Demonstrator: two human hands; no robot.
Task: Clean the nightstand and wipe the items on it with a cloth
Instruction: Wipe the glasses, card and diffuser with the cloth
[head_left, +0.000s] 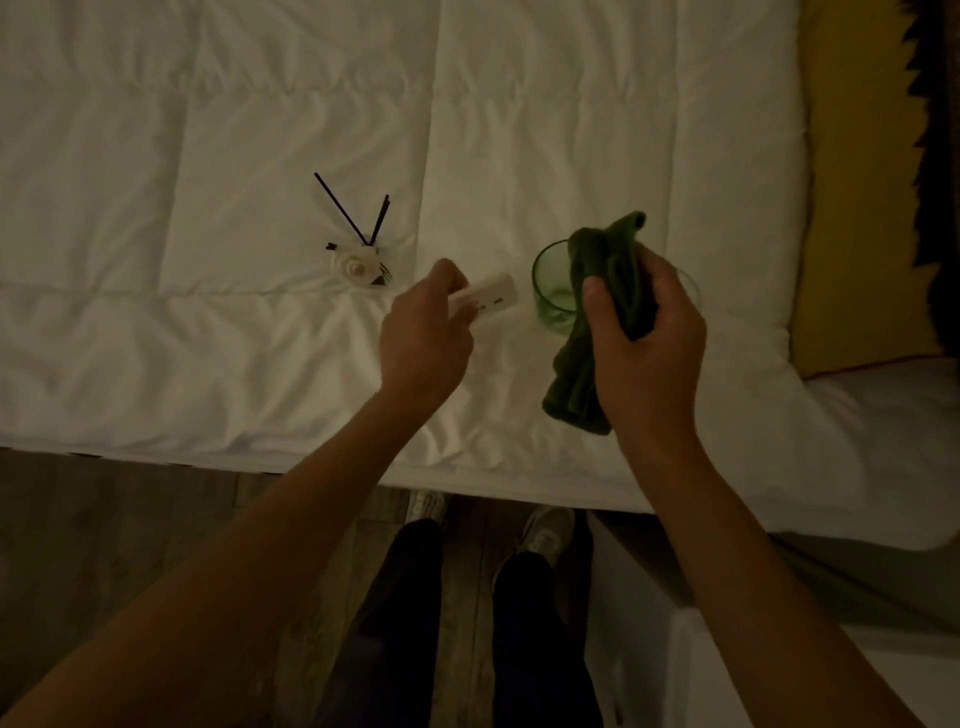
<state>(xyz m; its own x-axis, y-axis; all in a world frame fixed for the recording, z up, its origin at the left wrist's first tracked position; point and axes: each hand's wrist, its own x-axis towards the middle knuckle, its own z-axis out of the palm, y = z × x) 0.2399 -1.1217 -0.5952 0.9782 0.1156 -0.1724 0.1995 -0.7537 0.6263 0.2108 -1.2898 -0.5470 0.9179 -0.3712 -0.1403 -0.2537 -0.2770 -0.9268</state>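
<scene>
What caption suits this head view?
Right hand grips a green cloth by a glass; left hand holds a white adapter over the bed.

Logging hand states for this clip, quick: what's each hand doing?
Left hand: grips a small white device.
Right hand: grips the green cloth.

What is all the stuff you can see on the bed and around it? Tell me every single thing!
Duvet: one, white, covering the bed.
Reed diffuser: one, white with black sticks, on the duvet, left of the hands.
Charger block: one, white, in the left hand.
Glass: one, green, on the duvet, partly behind the cloth.
Cloth: one, dark green, in the right hand.
Floor: wood, below the bed edge.
Left hand: pinches the charger block.
Right hand: grips the cloth.
Legs: two, dark trousers, pale shoes.
</scene>
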